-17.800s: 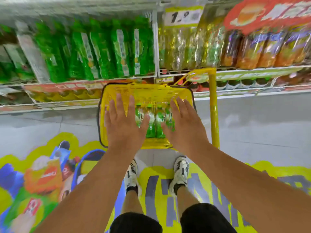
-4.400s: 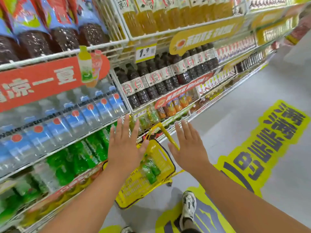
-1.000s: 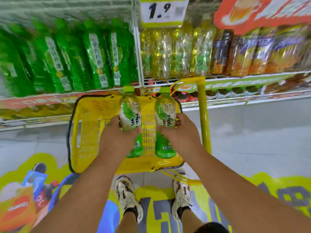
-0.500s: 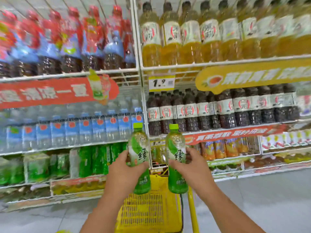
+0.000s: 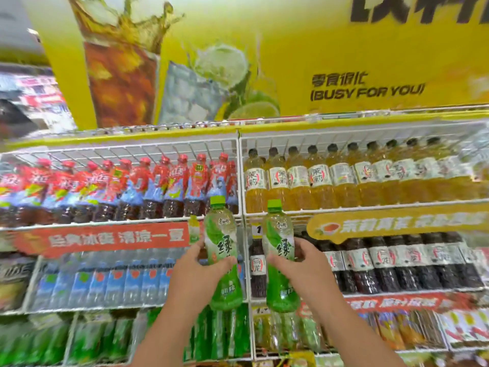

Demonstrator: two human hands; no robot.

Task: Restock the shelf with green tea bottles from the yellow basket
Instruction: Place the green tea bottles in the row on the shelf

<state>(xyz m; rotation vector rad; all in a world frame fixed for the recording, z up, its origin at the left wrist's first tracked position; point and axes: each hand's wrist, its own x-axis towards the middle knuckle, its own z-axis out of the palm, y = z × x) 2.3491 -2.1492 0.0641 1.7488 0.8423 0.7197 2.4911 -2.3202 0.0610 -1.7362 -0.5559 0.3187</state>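
Nearest the camera, two bare forearms rise from the bottom edge. The left hand (image 5: pixel 197 276) has its grip wrapped around the waist of one green tea bottle (image 5: pixel 223 258), thumb across the label; the right hand (image 5: pixel 308 271) is wrapped the same way around a second green tea bottle (image 5: pixel 279 258). Both bottles stand upright, green caps up, long axes vertical, side by side but apart, either side of the white wire divider (image 5: pixel 239 207).

Behind and below the hands, at the lower left, sits the row of green bottles (image 5: pixel 217 337), which looks like the matching stock; the picture is blurred there, so any free slot cannot be made out. That row lies down and slightly left of both grips, so the left hand is the nearer one, and placing would probably call for lowering the bottles while keeping them upright.

Farther back are shelves of dark tea bottles (image 5: pixel 383 263), red-labelled bottles (image 5: pixel 148 186) and amber bottles (image 5: pixel 317 181), with a yellow banner (image 5: pixel 344 62) above. The yellow basket is out of view.
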